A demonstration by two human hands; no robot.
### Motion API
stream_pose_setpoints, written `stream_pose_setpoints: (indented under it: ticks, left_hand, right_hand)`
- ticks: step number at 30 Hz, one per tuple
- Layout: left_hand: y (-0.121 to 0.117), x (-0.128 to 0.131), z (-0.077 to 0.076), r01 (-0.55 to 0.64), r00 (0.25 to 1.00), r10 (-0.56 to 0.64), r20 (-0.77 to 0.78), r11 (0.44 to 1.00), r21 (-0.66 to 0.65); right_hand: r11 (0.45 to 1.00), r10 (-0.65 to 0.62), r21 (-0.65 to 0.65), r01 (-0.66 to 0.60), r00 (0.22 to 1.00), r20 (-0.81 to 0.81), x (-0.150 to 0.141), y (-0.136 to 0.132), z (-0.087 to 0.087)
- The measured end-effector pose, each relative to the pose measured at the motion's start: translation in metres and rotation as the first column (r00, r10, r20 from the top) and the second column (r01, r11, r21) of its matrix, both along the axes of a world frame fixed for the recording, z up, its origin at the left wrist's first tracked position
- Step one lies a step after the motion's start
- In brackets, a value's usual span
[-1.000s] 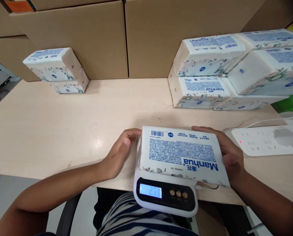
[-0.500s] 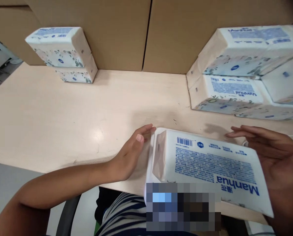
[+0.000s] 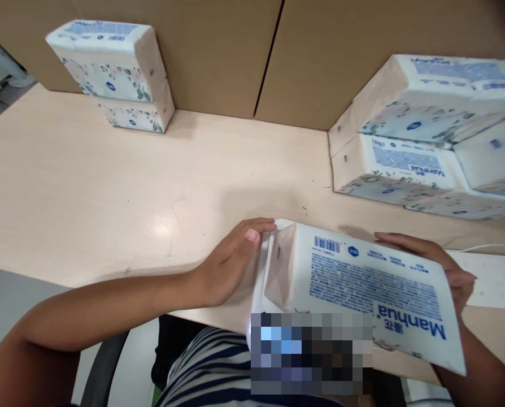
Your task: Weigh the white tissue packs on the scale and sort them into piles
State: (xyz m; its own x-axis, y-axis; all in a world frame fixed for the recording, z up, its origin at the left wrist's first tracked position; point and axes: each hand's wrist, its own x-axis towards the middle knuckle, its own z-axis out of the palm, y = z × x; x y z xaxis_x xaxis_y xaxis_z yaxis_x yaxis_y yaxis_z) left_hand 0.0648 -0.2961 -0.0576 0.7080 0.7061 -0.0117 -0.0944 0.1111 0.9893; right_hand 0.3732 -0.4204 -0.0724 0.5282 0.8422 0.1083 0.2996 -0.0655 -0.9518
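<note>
- Your near pack [image 3: 373, 285] lies flat on a white device [image 3: 257, 305], close to the table's front edge; take that pack as the landmark.
- Your left hand [image 3: 231, 263] is left of the near pack, palm loosely spread and gripping nothing, fingertips at the device's far corner.
- Your right hand [image 3: 441, 255] is at the near pack's right end, fingers stretched along its far edge; partly hidden, so you cannot tell whether it presses or holds.
- Progress, as a judgement: this pack seems mid-handling, on the device and in neither stack.
- Beyond the near pack, two packs form the left stack [image 3: 117, 73]; several more make the right stack [image 3: 409, 124]. Which is finished or waiting, you cannot tell.
- On the near pack you can read "Manhua" and "漫花", upside down, with a barcode [image 3: 326, 244] and blue hexagon badge [image 3: 353, 251]; the small print is illegible.
- The right stack also shows "Manhua"; the device's front panel is pixelated.
</note>
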Motion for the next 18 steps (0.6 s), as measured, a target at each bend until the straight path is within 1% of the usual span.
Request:
stream_pose_setpoints:
  ticks: [1,4,7,9,13,16,18]
  left_hand:
    - [0.000,0.000,0.000,-0.005,1.000,0.005,-0.007,1.000,0.003]
    - [0.000,0.000,0.001,-0.003,0.999,0.003,-0.039,1.000,0.001]
    - [-0.001,-0.001,0.002,0.003,0.999,-0.003,-0.042,1.000,0.005]
    - [-0.002,-0.001,0.001,0.003,0.999,-0.002,-0.037,1.000,0.022]
    - [-0.003,-0.001,-0.001,0.012,1.000,-0.011,-0.018,0.998,0.054]
    - [-0.003,0.000,-0.002,0.008,1.000,-0.007,-0.008,0.994,0.106]
    - [-0.003,0.000,-0.003,0.017,1.000,-0.015,-0.014,0.991,0.132]
  right_hand:
    - [1.000,-0.008,-0.012,0.008,0.999,-0.040,-0.002,-0.001,0.002]
    - [0.997,0.034,-0.061,-0.038,0.998,-0.060,-0.007,0.000,0.009]
    - [0.998,0.046,-0.046,-0.050,0.996,-0.080,-0.008,0.002,0.013]
    - [0.998,0.030,-0.057,-0.036,0.994,-0.103,-0.008,0.002,0.012]
    - [0.989,0.033,-0.135,-0.052,0.989,-0.141,-0.008,0.001,0.007]
    - [0.992,0.078,-0.097,-0.084,0.995,-0.061,-0.006,0.007,0.006]
    - [0.987,0.154,-0.059,-0.150,0.985,0.077,-0.004,0.015,0.008]
